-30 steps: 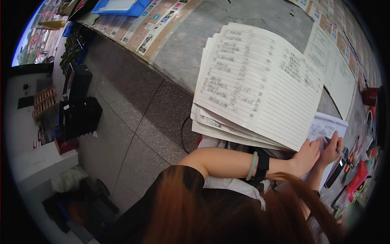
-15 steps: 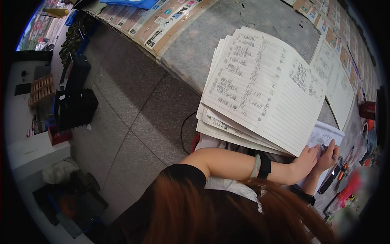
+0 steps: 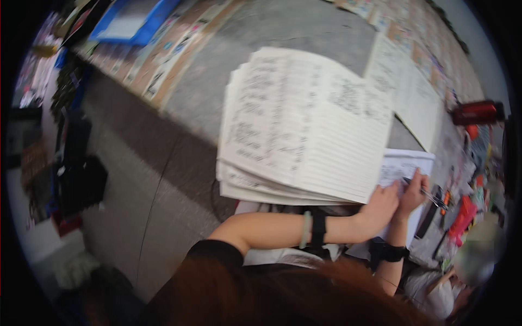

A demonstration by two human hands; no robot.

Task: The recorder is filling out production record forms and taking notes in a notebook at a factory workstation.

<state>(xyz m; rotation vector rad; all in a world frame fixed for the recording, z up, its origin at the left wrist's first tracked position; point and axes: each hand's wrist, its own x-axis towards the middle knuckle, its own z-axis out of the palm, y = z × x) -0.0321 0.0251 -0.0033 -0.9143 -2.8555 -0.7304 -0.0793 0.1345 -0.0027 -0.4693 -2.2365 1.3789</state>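
A thick open ledger book (image 3: pixel 304 130) with lined, handwritten pages lies on a grey counter (image 3: pixel 261 32), hanging over its near edge. To its right lies a smaller white printed sheet (image 3: pixel 405 163). My left hand (image 3: pixel 380 209) rests flat at the ledger's lower right corner, beside that sheet; a black band and a pale bracelet sit on its wrist. My right hand (image 3: pixel 413 193) is on the sheet, fingers closed around a dark pen (image 3: pixel 427 193).
Another open white notebook (image 3: pixel 405 87) lies further back. A red cylindrical object (image 3: pixel 478 112) stands at the right edge, with red and orange small items (image 3: pixel 462 214) below it. A blue tray (image 3: pixel 133 22) sits far left. Grey floor tiles (image 3: pixel 141 179) and dark bags (image 3: pixel 79 185) lie left.
The view has shifted and come closer to the ledger. Both hands stay at the ledger's lower right corner, the right one still on the sheet with the pen.
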